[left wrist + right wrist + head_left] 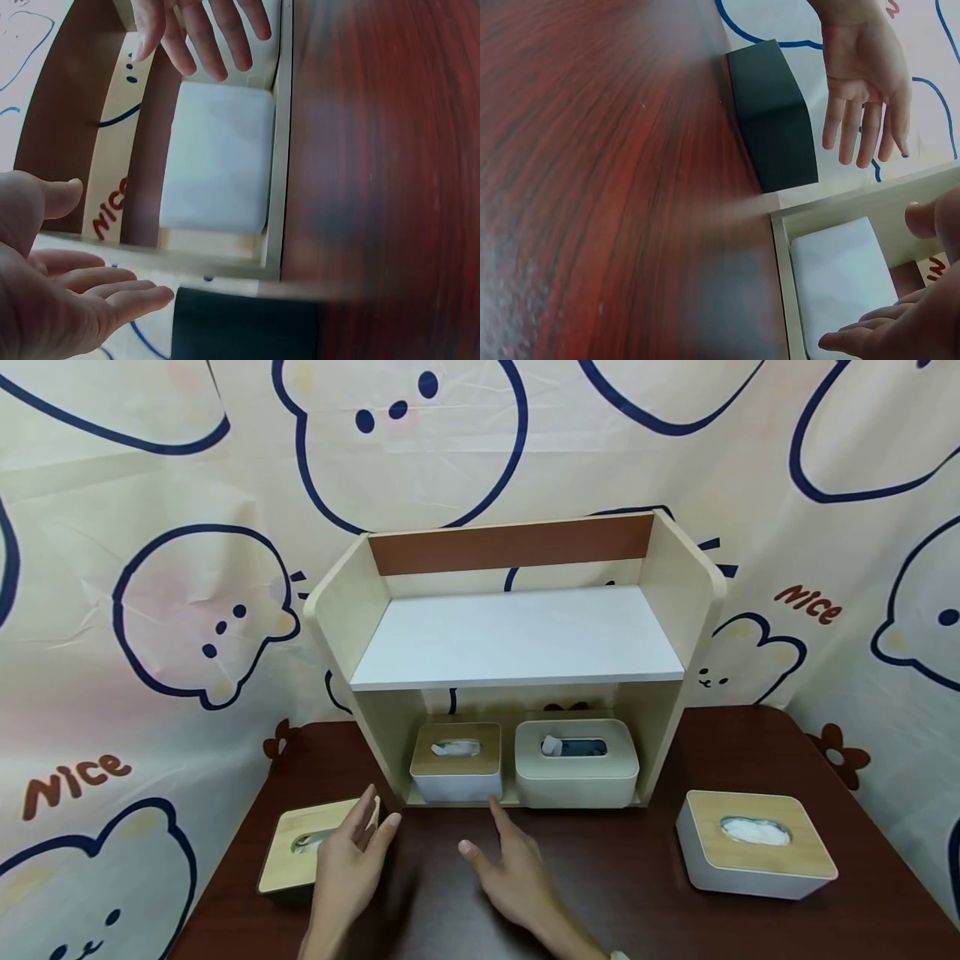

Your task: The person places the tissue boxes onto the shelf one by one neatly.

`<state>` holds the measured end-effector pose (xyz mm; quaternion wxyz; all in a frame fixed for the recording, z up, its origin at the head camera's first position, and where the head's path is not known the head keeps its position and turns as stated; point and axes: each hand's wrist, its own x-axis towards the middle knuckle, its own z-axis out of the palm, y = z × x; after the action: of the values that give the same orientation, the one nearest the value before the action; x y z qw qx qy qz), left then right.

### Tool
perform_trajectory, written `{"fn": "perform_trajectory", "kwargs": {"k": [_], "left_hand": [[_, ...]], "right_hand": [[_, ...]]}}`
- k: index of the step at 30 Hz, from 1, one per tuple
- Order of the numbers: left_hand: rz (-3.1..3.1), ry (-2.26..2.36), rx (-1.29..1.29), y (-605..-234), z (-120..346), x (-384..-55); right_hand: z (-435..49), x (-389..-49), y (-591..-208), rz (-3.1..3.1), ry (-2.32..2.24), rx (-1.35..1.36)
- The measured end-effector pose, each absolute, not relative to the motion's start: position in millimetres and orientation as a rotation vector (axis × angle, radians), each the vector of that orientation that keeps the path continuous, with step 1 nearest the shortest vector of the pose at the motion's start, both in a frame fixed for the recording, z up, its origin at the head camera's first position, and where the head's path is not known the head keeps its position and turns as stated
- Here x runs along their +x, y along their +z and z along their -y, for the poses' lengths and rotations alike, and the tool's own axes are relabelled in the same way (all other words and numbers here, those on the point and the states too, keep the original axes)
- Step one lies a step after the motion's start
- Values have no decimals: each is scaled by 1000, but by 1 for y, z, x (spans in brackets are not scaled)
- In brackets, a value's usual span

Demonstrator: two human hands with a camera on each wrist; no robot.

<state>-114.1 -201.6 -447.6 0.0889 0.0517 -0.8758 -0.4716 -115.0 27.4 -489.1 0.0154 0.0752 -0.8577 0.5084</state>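
Note:
My left hand (347, 867) is held up with straight fingers, empty, and overlaps the right edge of a dark tissue box with a pale wooden lid (303, 827). My right hand (516, 878) is empty too, its fingers extended and its index fingertip by the lower front corner of a white tissue box with a wooden lid (456, 787). That box stands on the lower level of a small shelf, at the left. Beside it sits a cream tissue box (576, 787) with an oval opening. In the left wrist view the white box's front (217, 157) lies between both hands.
The cream shelf (517, 635) has a bare white upper board and a brown back strip. Another white tissue box with a wooden lid (757, 852) stands at the right on the dark wooden table (622, 877). A patterned cloth (187, 735) hangs behind.

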Motion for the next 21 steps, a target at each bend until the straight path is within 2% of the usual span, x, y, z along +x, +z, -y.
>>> {"fn": "perform_trajectory", "kwargs": {"k": [9,21], "left_hand": [[2779,-1254,303,-436,236,-102],[2950,-1001,449,-443,285,-97]], "right_hand": [[-12,-119,-495,2715,1642,380],[24,-123,-499,2775,1644,549]]}}
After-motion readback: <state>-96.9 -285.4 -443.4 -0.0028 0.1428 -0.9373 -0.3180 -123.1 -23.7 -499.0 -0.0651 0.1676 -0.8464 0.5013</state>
